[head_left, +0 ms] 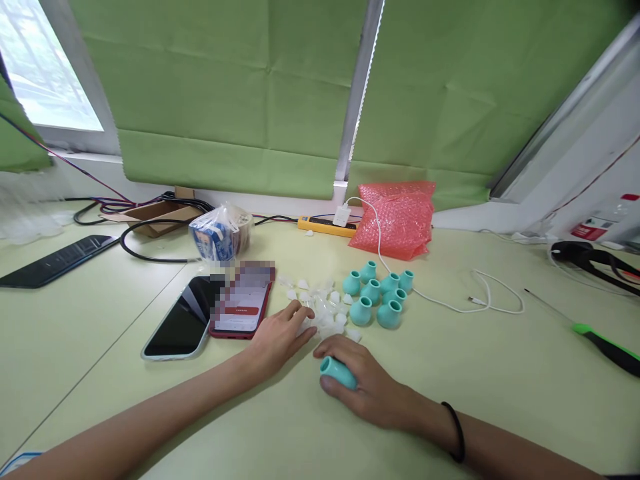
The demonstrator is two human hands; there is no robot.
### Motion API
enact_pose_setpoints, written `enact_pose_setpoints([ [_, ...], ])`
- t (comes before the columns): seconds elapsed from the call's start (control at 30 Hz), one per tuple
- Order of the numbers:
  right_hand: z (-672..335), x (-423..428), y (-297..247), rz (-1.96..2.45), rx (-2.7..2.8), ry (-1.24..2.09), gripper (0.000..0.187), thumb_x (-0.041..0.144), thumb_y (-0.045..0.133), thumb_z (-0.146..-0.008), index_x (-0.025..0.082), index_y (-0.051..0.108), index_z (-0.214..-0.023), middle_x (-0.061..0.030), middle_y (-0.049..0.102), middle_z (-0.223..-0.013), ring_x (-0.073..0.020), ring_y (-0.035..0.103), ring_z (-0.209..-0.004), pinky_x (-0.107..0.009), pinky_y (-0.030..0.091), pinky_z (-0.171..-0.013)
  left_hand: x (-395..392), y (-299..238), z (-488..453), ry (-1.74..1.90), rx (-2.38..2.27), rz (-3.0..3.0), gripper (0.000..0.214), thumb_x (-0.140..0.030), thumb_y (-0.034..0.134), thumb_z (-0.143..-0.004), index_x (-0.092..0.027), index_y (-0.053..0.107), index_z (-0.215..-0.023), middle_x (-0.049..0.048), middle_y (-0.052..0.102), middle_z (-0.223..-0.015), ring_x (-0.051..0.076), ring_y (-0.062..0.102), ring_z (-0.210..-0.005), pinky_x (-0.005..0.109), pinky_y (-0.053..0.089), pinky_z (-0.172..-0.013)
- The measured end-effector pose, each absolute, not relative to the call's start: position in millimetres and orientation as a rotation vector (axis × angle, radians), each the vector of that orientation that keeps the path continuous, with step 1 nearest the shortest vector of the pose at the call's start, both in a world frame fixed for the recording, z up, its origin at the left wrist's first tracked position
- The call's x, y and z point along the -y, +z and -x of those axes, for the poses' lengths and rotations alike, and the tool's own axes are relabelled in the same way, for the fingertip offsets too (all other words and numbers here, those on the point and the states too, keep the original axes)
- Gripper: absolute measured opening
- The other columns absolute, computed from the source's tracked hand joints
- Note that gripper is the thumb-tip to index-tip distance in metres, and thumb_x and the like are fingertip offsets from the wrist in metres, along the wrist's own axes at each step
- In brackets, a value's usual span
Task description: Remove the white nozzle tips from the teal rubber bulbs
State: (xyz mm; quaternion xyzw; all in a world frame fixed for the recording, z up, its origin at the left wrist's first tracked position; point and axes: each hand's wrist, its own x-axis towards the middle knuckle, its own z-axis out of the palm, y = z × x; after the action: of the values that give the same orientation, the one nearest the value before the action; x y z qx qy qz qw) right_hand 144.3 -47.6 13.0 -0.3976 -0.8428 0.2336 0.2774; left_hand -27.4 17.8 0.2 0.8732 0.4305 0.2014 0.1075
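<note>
My right hand (373,387) rests on the table, its fingers wrapped round a teal rubber cap (338,372) lying on its side. My left hand (281,335) lies just left of it, fingertips reaching into a pile of small white translucent pieces (323,308); its fingers are bent and I cannot make out whether they pinch one. Behind the pile stands a cluster of several more teal caps (379,297), upright or tilted.
Two phones (183,325) lie left of my left hand, one red-cased (243,308). A white charging cable (450,303), a pink bubble-wrap bag (397,219), a power strip (327,225), a plastic-wrapped packet (220,235), a keyboard (55,261) and a green-handled screwdriver (603,343) surround them.
</note>
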Motion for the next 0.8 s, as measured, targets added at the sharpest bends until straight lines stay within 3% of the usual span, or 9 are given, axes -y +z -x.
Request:
enact_pose_setpoints([
  [0.13, -146.9, 40.1, 4.9, 1.094, 2.178, 0.634, 0.025, 0.020, 0.049, -0.076, 0.015, 0.049, -0.101, -0.0086, 0.053, -0.100, -0.0176, 0.047, -0.096, -0.030, 0.037, -0.085, -19.2, -4.7, 28.2, 0.692, -1.141, -2.489, 0.018, -0.026, 0.039, -0.082, -0.020, 0.044, -0.098, 0.0039, 0.045, -0.098, 0.013, 0.053, -0.069, 0.025, 0.043, -0.062],
  [0.3, -147.0, 37.1, 19.2, 1.015, 2.116, 0.607, 0.011, 0.022, 0.050, -0.076, 0.016, 0.053, -0.085, -0.0034, 0.056, -0.077, -0.0141, 0.052, -0.073, -0.027, 0.042, -0.070, -15.4, -2.8, 28.8, 0.827, -1.004, -2.409, 0.023, -0.016, 0.042, -0.078, -0.020, 0.042, -0.101, 0.0058, 0.039, -0.108, 0.016, 0.050, -0.090, 0.026, 0.042, -0.078],
  [0.47, -146.3, 4.3, 74.1, 1.031, 2.065, 0.370, 0.013, 0.029, 0.055, -0.073, 0.017, 0.055, -0.076, -0.0019, 0.053, -0.073, -0.0126, 0.051, -0.068, -0.024, 0.042, -0.062, -12.1, -0.6, 29.3, 0.764, -0.945, -2.416, 0.032, -0.012, 0.039, -0.078, -0.021, 0.036, -0.108, 0.0080, 0.035, -0.114, 0.013, 0.053, -0.078, 0.029, 0.044, -0.076],
  [0.53, -147.8, -25.4, 90.9, 1.137, 2.119, 0.367, 0.016, 0.032, 0.055, -0.072, 0.016, 0.056, -0.077, -0.0010, 0.055, -0.073, -0.0117, 0.051, -0.066, -0.021, 0.042, -0.057, -10.8, 0.4, 29.4, 0.742, -0.947, -2.439, 0.033, -0.012, 0.039, -0.078, -0.021, 0.036, -0.109, 0.0085, 0.035, -0.116, 0.015, 0.052, -0.085, 0.030, 0.044, -0.078],
  [0.63, -152.2, -75.9, 94.7, 1.370, 2.190, 0.286, 0.021, 0.029, 0.056, -0.069, 0.015, 0.057, -0.085, -0.0017, 0.059, -0.077, -0.0121, 0.054, -0.068, -0.020, 0.043, -0.058, -8.7, 3.4, 30.5, 0.722, -0.908, -2.513, 0.034, -0.014, 0.039, -0.079, -0.021, 0.035, -0.112, 0.0095, 0.034, -0.118, 0.020, 0.041, -0.107, 0.034, 0.038, -0.089],
  [0.73, -158.3, -114.1, 77.6, 1.440, 2.248, 0.263, 0.016, 0.019, 0.060, -0.062, 0.013, 0.060, -0.076, -0.0032, 0.061, -0.074, -0.0132, 0.055, -0.064, -0.021, 0.042, -0.055, -4.3, 8.3, 32.5, 0.700, -0.888, -2.601, 0.037, -0.019, 0.037, -0.081, -0.019, 0.031, -0.118, 0.0119, 0.031, -0.124, 0.022, 0.031, -0.116, 0.038, 0.033, -0.093],
  [0.8, -162.7, -127.3, 64.0, 1.463, 2.308, 0.253, 0.013, 0.016, 0.062, -0.057, 0.013, 0.060, -0.069, -0.0030, 0.061, -0.071, -0.0139, 0.055, -0.063, -0.021, 0.041, -0.056, 1.9, 11.8, 32.5, 0.721, -0.790, -2.733, 0.046, -0.028, 0.041, -0.080, -0.019, 0.026, -0.123, 0.0134, 0.023, -0.131, 0.029, 0.020, -0.122, 0.048, 0.024, -0.096],
])
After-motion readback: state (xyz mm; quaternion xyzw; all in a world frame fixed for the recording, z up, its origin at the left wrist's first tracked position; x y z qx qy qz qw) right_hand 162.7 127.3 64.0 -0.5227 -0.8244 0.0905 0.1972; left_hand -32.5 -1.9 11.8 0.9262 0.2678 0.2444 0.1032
